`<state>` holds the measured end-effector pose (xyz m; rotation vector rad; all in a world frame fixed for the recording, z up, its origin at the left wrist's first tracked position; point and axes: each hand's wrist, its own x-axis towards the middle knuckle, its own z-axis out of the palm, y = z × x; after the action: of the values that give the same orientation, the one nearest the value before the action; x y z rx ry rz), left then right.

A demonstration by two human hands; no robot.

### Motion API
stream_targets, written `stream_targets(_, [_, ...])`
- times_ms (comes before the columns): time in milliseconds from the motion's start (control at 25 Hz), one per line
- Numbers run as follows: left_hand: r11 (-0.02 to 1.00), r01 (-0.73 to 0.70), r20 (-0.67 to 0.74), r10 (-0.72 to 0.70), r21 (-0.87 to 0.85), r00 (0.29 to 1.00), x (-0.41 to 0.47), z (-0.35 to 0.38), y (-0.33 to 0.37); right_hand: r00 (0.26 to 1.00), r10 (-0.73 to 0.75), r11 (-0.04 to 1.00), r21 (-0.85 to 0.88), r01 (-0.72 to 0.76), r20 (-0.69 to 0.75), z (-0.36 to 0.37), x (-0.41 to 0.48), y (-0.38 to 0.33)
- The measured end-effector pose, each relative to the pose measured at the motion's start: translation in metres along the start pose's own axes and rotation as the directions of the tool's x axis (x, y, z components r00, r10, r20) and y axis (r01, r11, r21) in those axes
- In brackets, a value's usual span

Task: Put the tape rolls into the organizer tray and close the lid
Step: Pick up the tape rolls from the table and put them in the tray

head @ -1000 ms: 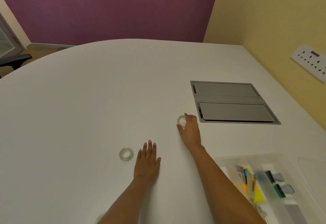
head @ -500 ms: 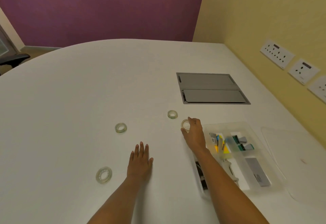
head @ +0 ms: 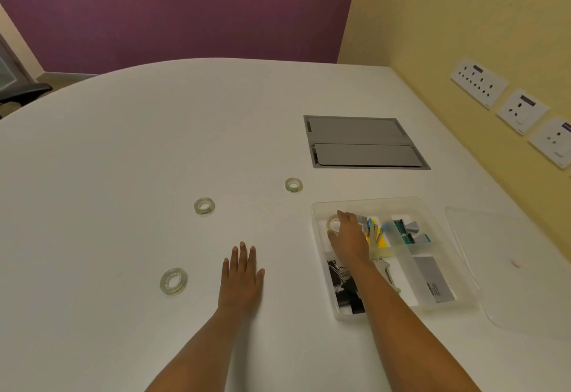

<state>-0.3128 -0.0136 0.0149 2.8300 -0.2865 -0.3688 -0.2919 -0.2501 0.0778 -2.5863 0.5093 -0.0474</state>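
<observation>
The white round-edged table (head: 154, 150) carries all items. The clear plastic lid (head: 506, 271) lies flat just to the right of the clear plastic compartmented organizer tray (head: 432, 206), leaving the tray open for loading. The grey recessed cable hatch (head: 364, 143) sits beyond the tray, clear of the work path.

The right hand (head: 347, 238) reaches over the tray's far-left compartment, fingers pinched on a small clear tape roll (head: 333, 223), apparently to lower it in. The left hand (head: 242, 277) rests flat on the table, fingers extended, holding nothing, probably as a brace.

Three clear tape rolls remain on the table: a near roll (head: 173, 281) beside the left hand, a middle roll (head: 204, 206), and a far roll (head: 293, 184). Black binder clips (head: 344, 289) fill the near-left compartment, limiting free space there.
</observation>
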Motion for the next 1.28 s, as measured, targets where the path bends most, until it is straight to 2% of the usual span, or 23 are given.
stream_targets(160, [1.0, 0.02, -0.072, -0.02, -0.007, 0.997, -0.001, 0.012, 0.0, 0.993, -0.044, 0.986, -0.158, 0.061, 0.113, 0.005, 0.014, 0.007])
stream_targets(320, [1.0, 0.016, -0.123, -0.018, -0.02, 0.992, 0.006, 0.016, -0.001, 0.981, -0.056, 0.969, -0.227, 0.099, 0.188, 0.009, 0.026, 0.014])
stream_targets(760, [1.0, -0.012, -0.167, 0.01, -0.012, 0.986, 0.021, 0.019, -0.005, 0.981, -0.079, 0.956, -0.267, 0.124, 0.175, 0.014, 0.037, 0.015])
stream_targets(960, [1.0, -0.017, -0.171, 0.012, -0.023, 0.985, 0.02, 0.018, -0.004, 0.989, -0.109, 0.951, -0.281, 0.133, 0.1, 0.014, 0.035, 0.014])
stream_targets(1280, [0.999, -0.016, -0.167, 0.011, -0.028, 0.986, 0.02, 0.018, -0.004, 0.989, -0.091, 0.953, -0.28, 0.121, 0.115, 0.011, 0.038, 0.016])
